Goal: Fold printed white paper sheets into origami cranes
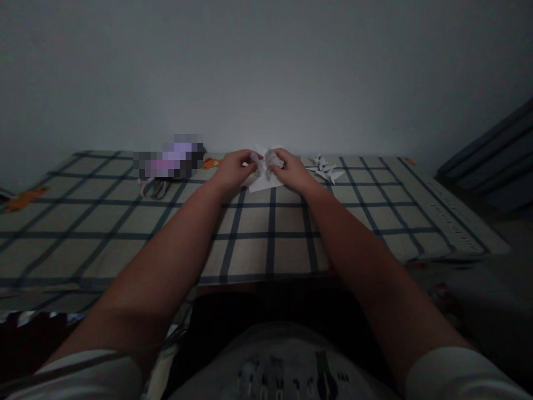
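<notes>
Both my hands are at the far part of the table, on a creased sheet of white paper (263,183) that is partly folded and stands up in the middle. On its left side, my left hand (236,168) pinches the paper between thumb and fingers. My right hand (288,169) grips the opposite side in the same way, thumb toward the centre. Some of the folds are hidden behind my fingers. Just right of my right hand lie several small folded white paper pieces (325,169) with pointed ends, close together.
A checked cloth (266,253) covers the table, which meets a plain wall (266,72) at the back. Toward the back left lies a blurred-out purple object (177,158) with a looped strap (154,190). My lap is below the table's front edge.
</notes>
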The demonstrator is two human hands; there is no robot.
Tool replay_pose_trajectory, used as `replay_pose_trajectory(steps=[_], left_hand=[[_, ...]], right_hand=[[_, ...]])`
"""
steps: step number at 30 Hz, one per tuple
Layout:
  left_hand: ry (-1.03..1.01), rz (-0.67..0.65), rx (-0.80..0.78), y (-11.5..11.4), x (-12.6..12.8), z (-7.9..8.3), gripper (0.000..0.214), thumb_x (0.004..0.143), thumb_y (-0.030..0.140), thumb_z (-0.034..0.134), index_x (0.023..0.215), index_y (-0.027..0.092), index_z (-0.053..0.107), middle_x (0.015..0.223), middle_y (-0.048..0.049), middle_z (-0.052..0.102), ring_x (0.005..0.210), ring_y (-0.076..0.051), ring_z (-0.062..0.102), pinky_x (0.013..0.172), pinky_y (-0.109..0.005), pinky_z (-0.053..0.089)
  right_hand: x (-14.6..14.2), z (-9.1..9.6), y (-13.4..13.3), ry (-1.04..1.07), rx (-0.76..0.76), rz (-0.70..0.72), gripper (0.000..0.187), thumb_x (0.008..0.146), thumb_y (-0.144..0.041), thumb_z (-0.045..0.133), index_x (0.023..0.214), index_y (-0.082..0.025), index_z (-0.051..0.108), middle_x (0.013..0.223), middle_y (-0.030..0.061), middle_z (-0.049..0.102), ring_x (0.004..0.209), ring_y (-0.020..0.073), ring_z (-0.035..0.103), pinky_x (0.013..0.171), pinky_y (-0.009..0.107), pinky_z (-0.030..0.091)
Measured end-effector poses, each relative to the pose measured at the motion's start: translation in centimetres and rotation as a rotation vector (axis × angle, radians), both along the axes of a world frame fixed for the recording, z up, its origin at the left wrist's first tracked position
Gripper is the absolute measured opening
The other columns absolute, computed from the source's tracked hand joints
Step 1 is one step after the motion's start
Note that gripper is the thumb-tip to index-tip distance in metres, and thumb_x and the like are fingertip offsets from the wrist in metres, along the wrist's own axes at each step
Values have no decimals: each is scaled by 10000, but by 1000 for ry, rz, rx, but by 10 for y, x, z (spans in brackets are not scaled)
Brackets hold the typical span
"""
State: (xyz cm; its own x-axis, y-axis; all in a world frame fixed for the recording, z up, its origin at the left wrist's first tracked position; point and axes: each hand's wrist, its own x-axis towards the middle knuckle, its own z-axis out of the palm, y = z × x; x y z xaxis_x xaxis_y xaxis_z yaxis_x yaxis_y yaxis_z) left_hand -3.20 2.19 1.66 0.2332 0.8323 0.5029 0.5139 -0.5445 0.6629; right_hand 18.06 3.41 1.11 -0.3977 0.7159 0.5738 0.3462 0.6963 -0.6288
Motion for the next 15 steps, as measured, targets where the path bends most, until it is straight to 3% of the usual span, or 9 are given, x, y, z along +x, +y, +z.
replay_pose_trajectory(steps=[4, 7, 10, 15], left_hand=[[-191, 50, -46, 3, 2, -1, 330, 743, 266, 709, 1058, 171, 733, 887, -33, 728, 804, -174, 656, 822, -335, 559], [-379, -33, -129, 2, 6, -3, 322, 741, 319, 743, 1027, 171, 725, 934, -40, 738, 834, -175, 678, 830, -348, 588], [-443, -96, -178, 1, 7, -3, 311, 749, 391, 772, 954, 161, 731, 932, -46, 744, 838, -177, 688, 856, -372, 606], [-459, -38, -135, 6, 6, -4, 261, 735, 367, 814, 870, 177, 695, 848, -24, 732, 795, -178, 690, 837, -390, 629]], right_hand=[[-4, -5, 1, 282, -148, 78, 715, 833, -333, 737, 1459, -252, 403, 1057, 54, 730, 922, 210, 698, 844, 377, 571], [-7, -5, 0, 392, -235, 105, 890, 790, -414, 796, 1514, -288, 294, 964, 30, 743, 822, 194, 711, 774, 358, 590], [-8, -1, 0, 463, -279, 85, 843, 764, -433, 813, 1453, -294, 347, 993, 37, 754, 784, 173, 715, 751, 329, 597], [-9, 2, 3, 514, -391, 66, 540, 746, -439, 809, 1188, -246, 566, 879, 2, 729, 773, 150, 699, 746, 294, 585]])
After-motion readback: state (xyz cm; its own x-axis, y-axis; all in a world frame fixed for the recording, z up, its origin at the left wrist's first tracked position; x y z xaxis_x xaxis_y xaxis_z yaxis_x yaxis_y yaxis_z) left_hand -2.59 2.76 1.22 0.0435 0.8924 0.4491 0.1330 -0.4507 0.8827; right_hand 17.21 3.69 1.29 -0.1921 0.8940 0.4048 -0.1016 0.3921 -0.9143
